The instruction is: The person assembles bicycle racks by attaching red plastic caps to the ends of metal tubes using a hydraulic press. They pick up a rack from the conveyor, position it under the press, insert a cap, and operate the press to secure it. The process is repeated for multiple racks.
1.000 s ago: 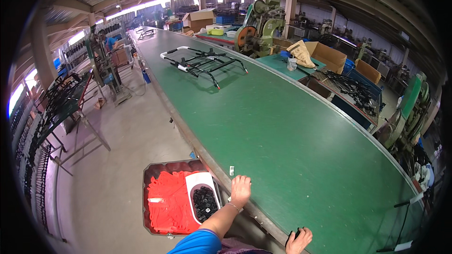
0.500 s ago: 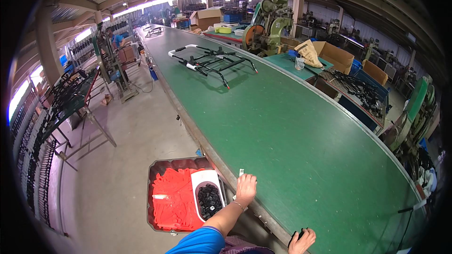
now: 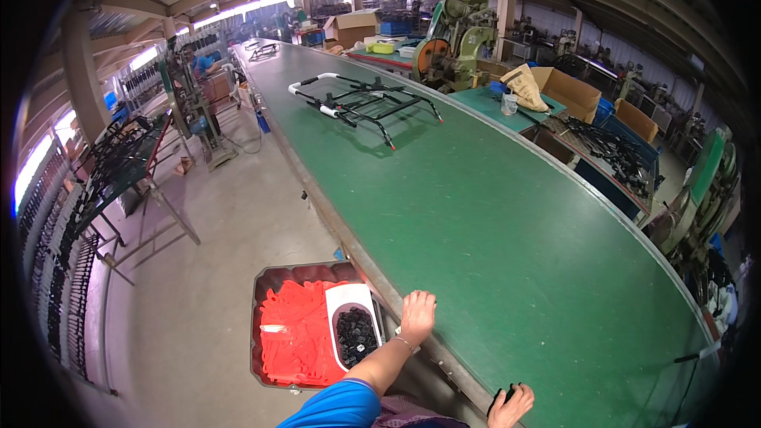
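My left hand (image 3: 418, 315) rests palm down on the near edge of the green conveyor belt (image 3: 491, 230), its fingers slightly bent and nothing visible in them. Lower right, my right hand (image 3: 511, 406) lies on the same edge with fingers a little apart; a small dark patch beside its thumb could be shadow or a part. A black tubular metal frame (image 3: 372, 103) with white sleeves and red-tipped legs stands on the belt farther up. Left of my left arm sits a dark tub (image 3: 258, 333) with red strap-like pieces (image 3: 297, 341) and a white container (image 3: 349, 295) of small black parts (image 3: 355, 337).
Another frame (image 3: 261, 50) lies at the belt's far end. Beyond the belt stand a green press (image 3: 460, 47), cardboard boxes (image 3: 567, 95) and a bench of black parts (image 3: 606, 150). At left are a table of black pieces (image 3: 127, 154) and a person in blue (image 3: 204, 63).
The whole view has shifted slightly. A small white strip beside my left fingers no longer shows. Both hands stay at the belt's edge.
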{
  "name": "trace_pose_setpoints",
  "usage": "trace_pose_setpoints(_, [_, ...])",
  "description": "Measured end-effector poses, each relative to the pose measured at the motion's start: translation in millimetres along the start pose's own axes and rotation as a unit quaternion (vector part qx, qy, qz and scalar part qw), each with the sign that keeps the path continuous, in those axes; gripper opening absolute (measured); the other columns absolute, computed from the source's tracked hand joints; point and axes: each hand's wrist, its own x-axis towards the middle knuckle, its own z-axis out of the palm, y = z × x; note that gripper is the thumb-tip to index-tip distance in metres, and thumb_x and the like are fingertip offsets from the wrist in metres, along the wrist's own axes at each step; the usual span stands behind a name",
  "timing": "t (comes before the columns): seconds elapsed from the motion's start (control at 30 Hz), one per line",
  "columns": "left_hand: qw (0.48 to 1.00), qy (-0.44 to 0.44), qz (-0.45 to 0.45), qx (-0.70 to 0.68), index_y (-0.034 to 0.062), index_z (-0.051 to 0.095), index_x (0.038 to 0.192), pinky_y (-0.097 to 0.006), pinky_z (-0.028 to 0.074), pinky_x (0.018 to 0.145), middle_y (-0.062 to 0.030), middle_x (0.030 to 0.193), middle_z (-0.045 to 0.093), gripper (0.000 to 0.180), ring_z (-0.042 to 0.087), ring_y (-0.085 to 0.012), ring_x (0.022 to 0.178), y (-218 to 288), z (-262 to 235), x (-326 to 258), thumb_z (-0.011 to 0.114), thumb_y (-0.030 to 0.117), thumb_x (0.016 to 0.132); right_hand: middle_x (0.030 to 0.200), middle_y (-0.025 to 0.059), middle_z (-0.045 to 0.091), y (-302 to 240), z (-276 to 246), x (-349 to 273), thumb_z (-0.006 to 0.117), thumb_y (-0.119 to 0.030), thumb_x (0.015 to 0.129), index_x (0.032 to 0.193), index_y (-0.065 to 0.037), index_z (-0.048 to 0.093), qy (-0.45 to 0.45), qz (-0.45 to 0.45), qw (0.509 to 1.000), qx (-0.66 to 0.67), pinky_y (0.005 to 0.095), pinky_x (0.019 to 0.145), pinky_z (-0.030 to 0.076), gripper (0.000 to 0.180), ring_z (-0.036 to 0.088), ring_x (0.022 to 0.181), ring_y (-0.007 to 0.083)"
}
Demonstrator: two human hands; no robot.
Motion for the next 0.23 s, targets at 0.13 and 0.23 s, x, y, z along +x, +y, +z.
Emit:
trace_pose_setpoints(0.13, [1.000, -0.015, -0.007, -0.004, 0.0058, 0.058, 0.100, -0.044, 0.039, 0.093, -0.0109, 0.105, 0.058, 0.021, 0.050, -0.0311, 0.107, 2.1, -3.0, 0.6, 0.063, 0.013, 0.081, 0.106, 0.0245, 0.059, 1.5, 0.3, 0.4, 0.064, -0.019, 0.083, 0.100, 0.002, 0.061, -0.001, -0.001, 1.000, -0.003, 0.0520, 0.091, 0.042, 0.027, 0.053, 0.102, 0.0417])
trace_pose_setpoints(0.23, [1.000, -0.011, -0.005, 0.004, 0.0065, 0.058, 0.100, -0.044, 0.038, 0.093, -0.0111, 0.106, 0.058, 0.021, 0.050, -0.0298, 0.108, 2.0, -1.7, 0.6, 0.063, 0.015, 0.081, 0.106, 0.0253, 0.059, 2.9, -0.2, 0.5, 0.065, -0.020, 0.083, 0.102, 0.002, 0.062, -0.015, 0.005, 1.000, -0.001, 0.0523, 0.092, 0.042, 0.029, 0.053, 0.103, 0.0417])
